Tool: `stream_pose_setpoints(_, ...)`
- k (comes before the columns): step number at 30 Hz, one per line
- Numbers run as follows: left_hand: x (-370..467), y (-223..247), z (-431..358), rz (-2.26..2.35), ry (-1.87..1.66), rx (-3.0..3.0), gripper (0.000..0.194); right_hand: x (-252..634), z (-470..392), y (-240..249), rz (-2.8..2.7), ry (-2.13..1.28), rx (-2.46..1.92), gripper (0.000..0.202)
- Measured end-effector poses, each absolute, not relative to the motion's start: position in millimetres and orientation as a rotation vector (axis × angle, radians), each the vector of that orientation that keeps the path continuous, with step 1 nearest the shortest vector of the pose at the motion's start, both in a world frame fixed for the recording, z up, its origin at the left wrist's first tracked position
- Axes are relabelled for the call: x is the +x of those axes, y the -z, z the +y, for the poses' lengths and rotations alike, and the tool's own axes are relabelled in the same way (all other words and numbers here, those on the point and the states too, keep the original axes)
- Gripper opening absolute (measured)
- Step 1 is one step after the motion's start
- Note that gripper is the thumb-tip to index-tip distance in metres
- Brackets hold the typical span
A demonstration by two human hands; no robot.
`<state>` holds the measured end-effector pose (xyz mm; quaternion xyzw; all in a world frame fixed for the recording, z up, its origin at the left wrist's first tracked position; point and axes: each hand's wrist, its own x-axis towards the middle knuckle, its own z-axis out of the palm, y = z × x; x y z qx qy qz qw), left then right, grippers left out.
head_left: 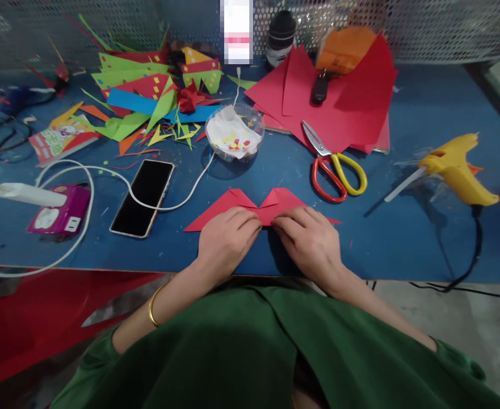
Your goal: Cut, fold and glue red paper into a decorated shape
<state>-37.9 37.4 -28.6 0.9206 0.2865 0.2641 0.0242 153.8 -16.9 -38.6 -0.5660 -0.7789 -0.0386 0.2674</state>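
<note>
A sheet of red paper (pixel 270 214), folded into a wide shape with two peaks and pointed ends, lies near the front edge of the blue table. My left hand (pixel 228 238) grips its lower edge left of the middle, fingers pressed together. Just to the right, my right hand (pixel 309 241) pinches the same edge, its fingers curled on the paper. A small gap separates the two hands. The thumbs and the paper's underside are mostly hidden. Scissors (pixel 327 165) with one red and one yellow handle lie beyond my right hand.
A phone (pixel 143 196) lies left, crossed by a white cable (pixel 181 204), near a purple adapter (pixel 60 218). Behind are a clear bowl (pixel 235 133) with paper bits, coloured paper strips (pixel 134 108) and red sheets (pixel 339 108). A yellow glue gun (pixel 458 170) stands right.
</note>
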Motion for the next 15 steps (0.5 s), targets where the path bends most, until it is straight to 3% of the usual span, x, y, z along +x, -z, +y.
stream_pose_setpoints(8,-37,27,41,1.103,-0.736,2.49,0.013,176,-20,36,-1.838,-0.234,-1.726,0.015)
stream_pose_setpoints(15,-32,27,39,1.149,-0.747,2.413,0.007,174,-18,33,-1.791,-0.31,-1.776,0.012)
